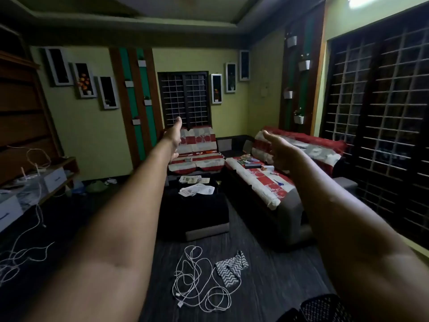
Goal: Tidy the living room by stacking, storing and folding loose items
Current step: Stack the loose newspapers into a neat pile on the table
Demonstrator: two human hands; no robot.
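reaching both arms out into the room, i hold nothing: my left hand (173,138) has its fingers straight and relaxed, my right hand (277,149) is loosely curled around no object. the tangled white charging cable (199,282) lies on the dark floor well below and behind my fingertips, closer to my body than either hand, roughly between the two arms, perhaps a little nearer the left; beside it, on its right, lies the black-and-white zigzag cloth (232,268). below my left fingers, loose white papers (197,189) are scattered on the black ottoman (192,212). under my right fingers small boxes litter the red-and-white covered sofa (260,180). nothing blocks the cable; i judge i must bend down.
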